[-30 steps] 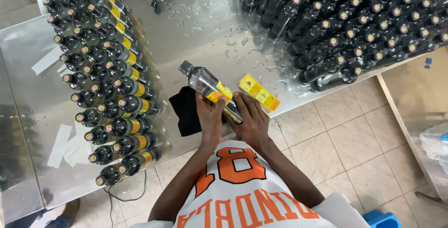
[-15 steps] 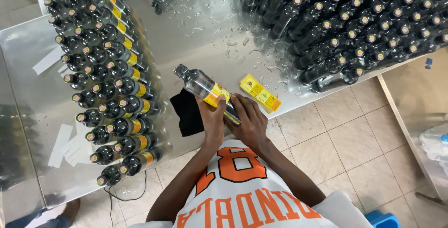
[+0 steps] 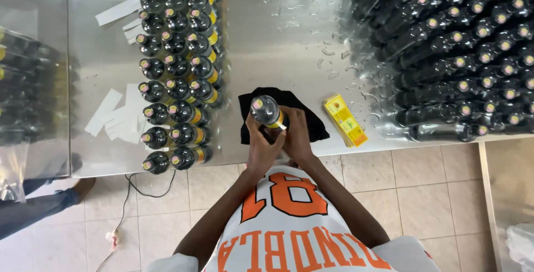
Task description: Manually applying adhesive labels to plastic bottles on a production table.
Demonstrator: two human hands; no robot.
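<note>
A dark bottle [image 3: 265, 110] with a yellow label stands nearly upright over a black cloth [image 3: 311, 127] on the steel table [image 3: 278, 49]. My left hand [image 3: 260, 147] wraps its lower body from the left. My right hand [image 3: 296, 136] presses on the label side from the right. Both hands hold this one bottle. A small stack of yellow labels [image 3: 345, 120] lies just right of the cloth.
Labelled dark bottles [image 3: 177, 83] stand in rows to the left, with white backing strips [image 3: 114, 116] beside them. A large mass of unlabelled dark bottles [image 3: 461, 44] fills the right. Water drops dot the table. Another person's leg [image 3: 39, 205] and a cable [image 3: 125, 205] are on the tiled floor.
The bottle went from lying tilted in my hands to nearly upright over the cloth. My view shifted, so the table contents slid right in the picture.
</note>
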